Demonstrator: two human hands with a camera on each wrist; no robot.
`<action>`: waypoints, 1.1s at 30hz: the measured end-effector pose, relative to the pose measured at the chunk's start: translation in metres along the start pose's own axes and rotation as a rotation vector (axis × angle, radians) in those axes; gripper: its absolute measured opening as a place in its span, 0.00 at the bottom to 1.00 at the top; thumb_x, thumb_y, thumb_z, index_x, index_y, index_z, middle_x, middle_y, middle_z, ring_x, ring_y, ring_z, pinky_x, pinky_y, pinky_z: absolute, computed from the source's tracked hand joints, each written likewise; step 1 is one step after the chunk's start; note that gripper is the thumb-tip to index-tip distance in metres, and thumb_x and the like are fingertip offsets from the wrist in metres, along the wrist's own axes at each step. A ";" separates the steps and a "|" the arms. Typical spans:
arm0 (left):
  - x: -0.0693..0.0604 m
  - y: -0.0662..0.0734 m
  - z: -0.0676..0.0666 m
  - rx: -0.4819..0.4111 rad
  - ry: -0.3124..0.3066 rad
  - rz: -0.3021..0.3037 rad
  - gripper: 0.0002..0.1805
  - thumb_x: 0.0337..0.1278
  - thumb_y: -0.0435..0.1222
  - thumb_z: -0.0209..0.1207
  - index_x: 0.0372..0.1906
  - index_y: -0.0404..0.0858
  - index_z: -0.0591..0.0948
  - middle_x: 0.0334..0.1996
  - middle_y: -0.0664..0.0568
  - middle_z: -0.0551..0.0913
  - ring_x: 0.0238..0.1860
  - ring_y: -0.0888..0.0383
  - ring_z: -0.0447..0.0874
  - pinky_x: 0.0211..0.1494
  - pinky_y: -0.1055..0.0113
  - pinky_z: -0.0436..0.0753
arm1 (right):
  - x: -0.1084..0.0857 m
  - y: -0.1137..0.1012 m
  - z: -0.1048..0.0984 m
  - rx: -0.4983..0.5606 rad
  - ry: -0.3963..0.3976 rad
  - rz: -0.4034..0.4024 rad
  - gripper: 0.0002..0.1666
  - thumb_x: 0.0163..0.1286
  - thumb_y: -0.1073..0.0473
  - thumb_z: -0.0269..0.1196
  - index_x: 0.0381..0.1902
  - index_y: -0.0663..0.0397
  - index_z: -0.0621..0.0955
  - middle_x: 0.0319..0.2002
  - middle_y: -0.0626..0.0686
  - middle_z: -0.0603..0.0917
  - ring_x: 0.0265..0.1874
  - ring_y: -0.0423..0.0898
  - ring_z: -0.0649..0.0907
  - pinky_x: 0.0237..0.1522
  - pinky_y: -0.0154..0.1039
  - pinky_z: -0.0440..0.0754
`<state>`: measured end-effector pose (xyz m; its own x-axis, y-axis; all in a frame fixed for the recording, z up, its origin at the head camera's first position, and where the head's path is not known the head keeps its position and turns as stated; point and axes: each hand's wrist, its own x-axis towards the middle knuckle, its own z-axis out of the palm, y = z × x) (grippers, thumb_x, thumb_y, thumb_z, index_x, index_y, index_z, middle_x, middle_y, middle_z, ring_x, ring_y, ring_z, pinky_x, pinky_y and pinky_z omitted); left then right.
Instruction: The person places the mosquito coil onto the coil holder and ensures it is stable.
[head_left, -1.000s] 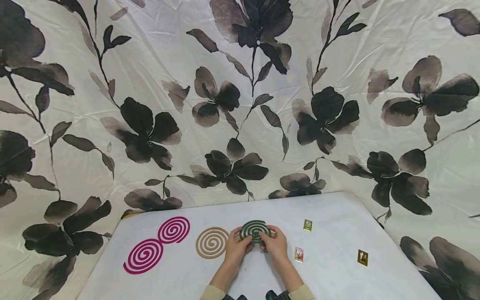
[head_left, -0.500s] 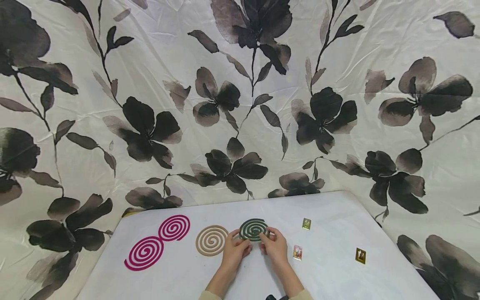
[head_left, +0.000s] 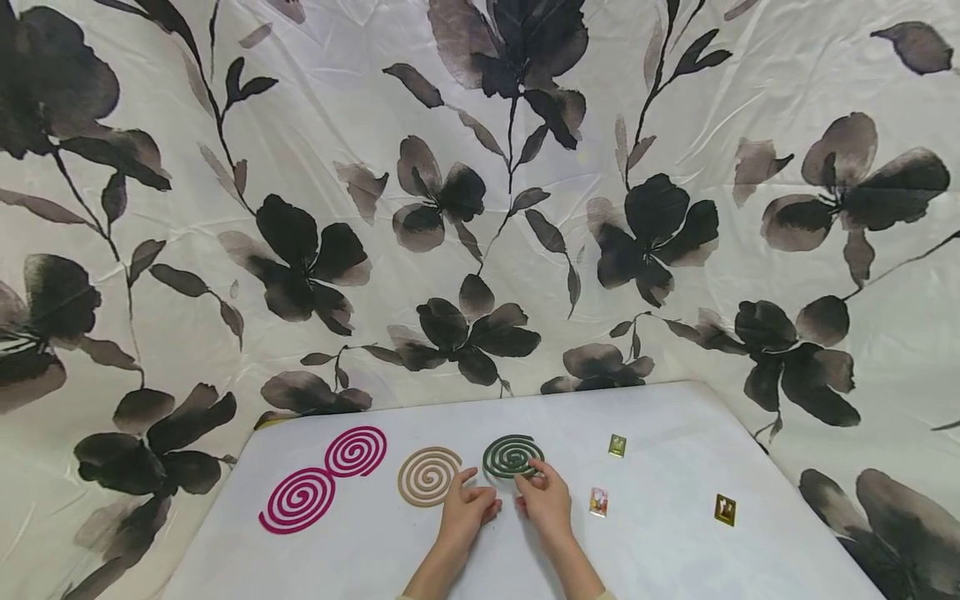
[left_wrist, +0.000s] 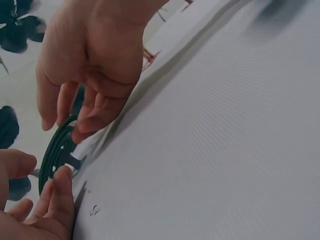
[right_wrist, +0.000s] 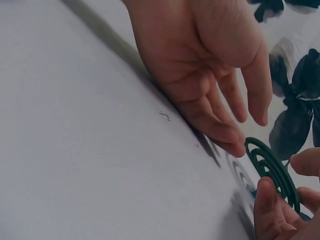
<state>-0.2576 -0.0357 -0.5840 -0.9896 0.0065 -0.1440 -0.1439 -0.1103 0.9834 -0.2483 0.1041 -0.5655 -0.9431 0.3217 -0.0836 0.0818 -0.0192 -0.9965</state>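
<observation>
In the head view a dark green mosquito coil (head_left: pixel 514 456) lies almost level near the table's middle. My right hand (head_left: pixel 547 504) pinches its right edge between thumb and fingers. Just left of it, my left hand (head_left: pixel 465 515) has loosely bent fingers, with thumb and forefinger apart and nothing between them. A tan mosquito coil (head_left: pixel 430 477) lies behind that left hand, partly overlapped by its fingers. The left wrist view shows the green coil (left_wrist: pixel 50 152) edge-on, with both hands near it. Whether the coil touches the tabletop I cannot tell.
Two magenta mosquito coils (head_left: pixel 300 500) lie at the table's left, touching each other. Right of my hands are three small picture tiles: a gold one (head_left: pixel 617 446), a pinkish one (head_left: pixel 598 502) and a darker gold one (head_left: pixel 725 509). Floral cloth (head_left: pixel 480 250) hangs behind the white table (head_left: pixel 660 558).
My left hand has let go of the green coil's left edge and drawn back a little. The right hand still pinches the coil, which has hardly moved. The head view has shifted slightly.
</observation>
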 end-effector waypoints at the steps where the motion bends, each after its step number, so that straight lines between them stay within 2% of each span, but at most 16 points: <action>1: -0.001 0.001 -0.001 -0.004 -0.007 -0.004 0.36 0.57 0.26 0.60 0.68 0.27 0.57 0.35 0.44 0.82 0.32 0.55 0.86 0.38 0.65 0.84 | -0.001 -0.001 0.000 -0.007 -0.007 0.002 0.29 0.60 0.65 0.67 0.59 0.65 0.75 0.30 0.53 0.80 0.19 0.43 0.81 0.20 0.34 0.80; 6: -0.007 0.004 -0.005 0.014 -0.036 -0.003 0.34 0.55 0.25 0.60 0.66 0.25 0.60 0.35 0.43 0.82 0.32 0.56 0.86 0.38 0.66 0.84 | -0.006 0.002 0.001 -0.035 -0.041 0.010 0.29 0.61 0.65 0.66 0.61 0.64 0.75 0.33 0.53 0.83 0.21 0.43 0.82 0.22 0.34 0.81; 10: -0.015 0.010 -0.008 0.040 -0.067 0.026 0.29 0.56 0.24 0.59 0.62 0.22 0.63 0.35 0.41 0.82 0.32 0.55 0.85 0.39 0.64 0.85 | -0.008 0.004 0.004 -0.072 -0.048 -0.032 0.27 0.61 0.65 0.65 0.60 0.63 0.76 0.36 0.55 0.85 0.20 0.43 0.82 0.21 0.32 0.80; 13: -0.020 0.011 -0.012 0.062 -0.085 0.024 0.25 0.56 0.24 0.59 0.59 0.21 0.66 0.36 0.40 0.82 0.31 0.56 0.85 0.38 0.64 0.85 | -0.010 0.005 0.006 -0.095 -0.042 -0.065 0.25 0.60 0.66 0.65 0.56 0.63 0.79 0.37 0.56 0.84 0.20 0.44 0.82 0.21 0.32 0.79; 14: -0.019 0.008 -0.013 0.069 -0.087 0.022 0.24 0.57 0.25 0.59 0.58 0.22 0.68 0.36 0.41 0.82 0.31 0.56 0.84 0.38 0.65 0.85 | -0.011 0.005 0.007 -0.097 -0.043 -0.070 0.24 0.59 0.66 0.65 0.55 0.62 0.79 0.37 0.56 0.84 0.20 0.44 0.82 0.21 0.32 0.80; 18: -0.021 0.008 -0.016 0.118 -0.107 0.017 0.20 0.57 0.26 0.59 0.54 0.24 0.72 0.35 0.43 0.82 0.31 0.57 0.84 0.38 0.65 0.84 | -0.014 0.003 0.010 -0.079 -0.057 -0.092 0.20 0.58 0.66 0.66 0.50 0.64 0.81 0.36 0.55 0.84 0.22 0.46 0.83 0.22 0.34 0.82; 28: -0.029 0.009 -0.029 0.255 -0.202 0.096 0.15 0.55 0.27 0.59 0.48 0.28 0.77 0.32 0.48 0.80 0.32 0.57 0.83 0.35 0.67 0.84 | -0.022 0.007 0.023 -0.071 -0.132 -0.092 0.16 0.58 0.66 0.66 0.45 0.68 0.81 0.28 0.53 0.85 0.22 0.46 0.84 0.22 0.33 0.81; 33: -0.033 0.012 -0.040 0.275 -0.219 0.141 0.15 0.56 0.28 0.59 0.48 0.26 0.77 0.32 0.48 0.80 0.32 0.54 0.83 0.35 0.66 0.84 | -0.024 0.009 0.028 -0.026 -0.159 -0.087 0.16 0.58 0.66 0.67 0.44 0.70 0.80 0.27 0.54 0.85 0.21 0.46 0.83 0.21 0.32 0.80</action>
<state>-0.2266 -0.0767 -0.5715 -0.9741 0.2261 -0.0077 0.0261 0.1459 0.9890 -0.2344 0.0694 -0.5730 -0.9858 0.1677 0.0001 0.0044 0.0268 -0.9996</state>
